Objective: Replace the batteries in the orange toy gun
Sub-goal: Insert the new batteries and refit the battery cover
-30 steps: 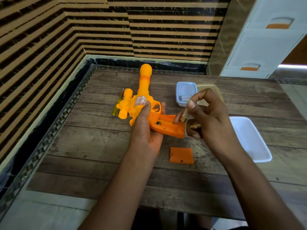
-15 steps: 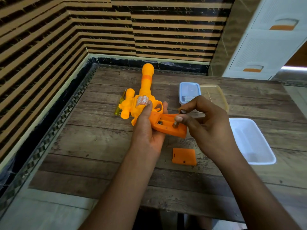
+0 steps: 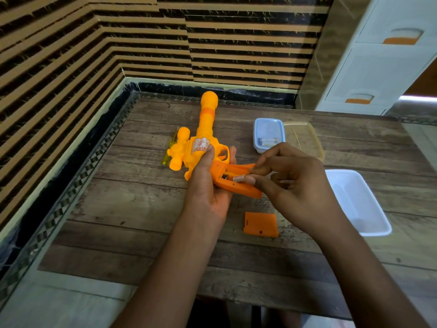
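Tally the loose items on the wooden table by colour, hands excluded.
Orange: 2, plastic toy gun, flat battery cover
Yellow: 1, screwdriver
Clear or white plastic containers: 3
Silver: 1, battery
Total: 7

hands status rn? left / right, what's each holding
Left hand: closed around the orange toy gun, holding it up.
Right hand: fingertips pinching a battery at the open grip compartment.
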{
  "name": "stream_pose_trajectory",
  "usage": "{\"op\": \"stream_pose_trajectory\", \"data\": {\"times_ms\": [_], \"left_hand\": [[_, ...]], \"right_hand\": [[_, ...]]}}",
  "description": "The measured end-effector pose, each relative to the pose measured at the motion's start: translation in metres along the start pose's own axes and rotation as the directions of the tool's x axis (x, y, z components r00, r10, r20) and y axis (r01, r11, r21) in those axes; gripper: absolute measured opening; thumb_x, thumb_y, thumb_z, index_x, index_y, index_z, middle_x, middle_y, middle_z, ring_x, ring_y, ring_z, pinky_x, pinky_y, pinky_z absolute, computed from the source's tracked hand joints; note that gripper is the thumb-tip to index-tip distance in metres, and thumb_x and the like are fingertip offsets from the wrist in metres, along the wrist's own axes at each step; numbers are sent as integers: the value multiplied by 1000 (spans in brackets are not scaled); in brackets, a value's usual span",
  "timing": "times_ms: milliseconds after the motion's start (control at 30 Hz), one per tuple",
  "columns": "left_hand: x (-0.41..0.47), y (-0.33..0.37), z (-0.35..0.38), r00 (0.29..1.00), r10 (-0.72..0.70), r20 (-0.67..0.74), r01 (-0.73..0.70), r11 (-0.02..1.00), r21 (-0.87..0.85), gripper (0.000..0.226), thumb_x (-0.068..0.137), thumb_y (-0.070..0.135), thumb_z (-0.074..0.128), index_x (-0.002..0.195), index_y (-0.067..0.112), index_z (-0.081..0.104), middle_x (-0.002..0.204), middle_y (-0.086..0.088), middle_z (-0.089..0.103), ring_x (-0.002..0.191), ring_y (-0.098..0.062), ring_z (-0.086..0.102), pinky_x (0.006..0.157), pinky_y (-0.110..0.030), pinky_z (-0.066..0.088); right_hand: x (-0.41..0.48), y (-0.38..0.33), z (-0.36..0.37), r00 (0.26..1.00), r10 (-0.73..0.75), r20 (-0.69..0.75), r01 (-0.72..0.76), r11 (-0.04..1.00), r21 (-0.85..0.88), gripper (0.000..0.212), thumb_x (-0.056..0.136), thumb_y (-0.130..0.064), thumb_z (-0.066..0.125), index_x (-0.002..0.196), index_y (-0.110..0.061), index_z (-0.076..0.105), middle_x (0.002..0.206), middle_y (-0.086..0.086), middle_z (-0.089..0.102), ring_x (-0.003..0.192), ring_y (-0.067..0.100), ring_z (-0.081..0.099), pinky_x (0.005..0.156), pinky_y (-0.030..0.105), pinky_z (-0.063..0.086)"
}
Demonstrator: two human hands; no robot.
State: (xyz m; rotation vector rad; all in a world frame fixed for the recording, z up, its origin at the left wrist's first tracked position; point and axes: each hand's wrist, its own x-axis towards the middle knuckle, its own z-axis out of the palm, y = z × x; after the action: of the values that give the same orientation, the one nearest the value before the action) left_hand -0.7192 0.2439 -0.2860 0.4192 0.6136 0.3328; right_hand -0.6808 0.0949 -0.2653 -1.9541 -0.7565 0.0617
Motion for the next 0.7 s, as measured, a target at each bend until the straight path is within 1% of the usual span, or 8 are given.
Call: {"op": "stream_pose_trajectory", "data": {"times_ms": [100,167,267,333,400,467,533,700], "left_hand": [[0,-3,-1,1000,-12,7,12,1000,-12,17,103,22,61,120,22,59,105,-13,72,100,-24,74,67,-48,64],[0,-3,-1,1000,-12,4,12,1000,-16,12,102,21,61,114,22,60,101,-12,73,103,-24,74,71,-50,63],[3,-5,-2,1000,-2,-2,2,1000,-10,12,101,21,63,113,23,62,93,-11,77,100,-24,74,83,-58,57],[6,-5,-3,1000,3,-3,-3,1000,-19,14,101,21,63,115,22,62,93,-11,78,102,-25,74,85,-59,57],[8,-4,-3,1000,12,-7,-12,999,-34,21,101,20,63,122,21,62,103,-12,75,106,-26,73,89,-61,56],[8,-5,-4,1000,12,-6,-12,999,-36,21,100,19,64,122,21,62,104,-11,74,105,-26,74,100,-65,51],[6,-7,-4,1000,12,-6,-12,999,-39,16,100,18,64,116,21,64,105,-12,74,107,-26,74,101,-67,49],[4,-10,-2,999,42,-32,-43,998,-47,35,98,15,67,132,19,62,122,-11,72,101,-27,76,103,-68,48]], "right_hand": [[4,-2,3,988,156,-16,-155,987,36,12,79,-25,88,73,-21,79,91,-7,69,88,10,67,72,36,60],[5,-4,5,954,297,-49,-290,950,114,18,73,-24,92,73,-16,76,82,0,71,73,8,65,62,22,54],[7,-5,7,865,501,-36,-479,844,241,42,65,-24,97,92,-11,68,75,4,66,50,4,56,44,21,42],[8,-5,5,791,610,46,-593,747,302,48,65,-29,97,100,-10,70,77,6,68,39,1,49,38,17,35],[8,-5,2,728,664,170,-680,667,306,46,69,-34,94,98,-5,75,74,11,63,38,9,39,40,21,27],[8,-7,1,683,685,254,-726,599,337,41,72,-29,92,90,3,74,66,10,55,40,11,30,44,22,22],[10,-5,2,661,703,263,-743,562,364,32,71,-21,92,82,-2,69,59,8,52,41,12,28,45,21,20],[11,-3,10,626,751,210,-768,547,333,28,69,-12,88,82,0,66,42,5,41,34,14,33,45,24,24]]}}
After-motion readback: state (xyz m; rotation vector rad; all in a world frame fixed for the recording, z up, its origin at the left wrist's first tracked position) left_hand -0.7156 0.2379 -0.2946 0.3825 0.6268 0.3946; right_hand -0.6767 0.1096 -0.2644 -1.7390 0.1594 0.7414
